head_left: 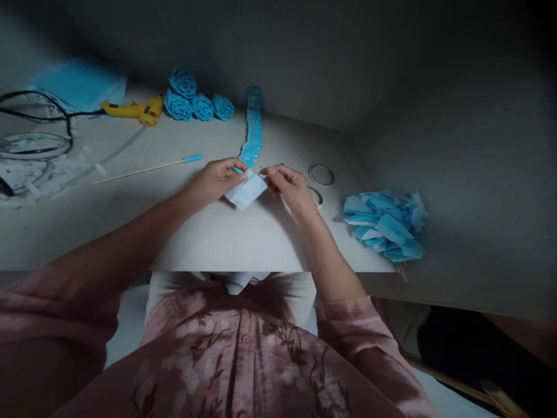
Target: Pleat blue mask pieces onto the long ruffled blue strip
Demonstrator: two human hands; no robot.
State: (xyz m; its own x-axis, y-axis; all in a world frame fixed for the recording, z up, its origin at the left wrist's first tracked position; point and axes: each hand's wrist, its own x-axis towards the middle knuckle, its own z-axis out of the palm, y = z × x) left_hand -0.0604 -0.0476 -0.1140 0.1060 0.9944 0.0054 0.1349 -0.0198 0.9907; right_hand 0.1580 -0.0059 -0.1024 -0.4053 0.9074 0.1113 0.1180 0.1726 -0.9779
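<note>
My left hand (221,180) pinches the upper left part of a small pale blue-white sheet (247,191) above the table. At the sheet's right corner, my right hand (287,183) is closed with fingertips together; a thin dark tip shows between them, too small to name. Just beyond both hands lies a long pleated blue strip (255,130), its near end partly hidden behind the fingers and sheet. Left of my left hand rests a thin stick (148,170) with a blue wrapped end.
A yellow glue gun (150,111), rolled blue flowers (183,96) and blue sheets (82,84) line the back left, with cable and scraps nearby. Tape rings (322,174) and a blue petal bunch on sticks (385,223) are at right. The table's front edge (235,270) is near my body.
</note>
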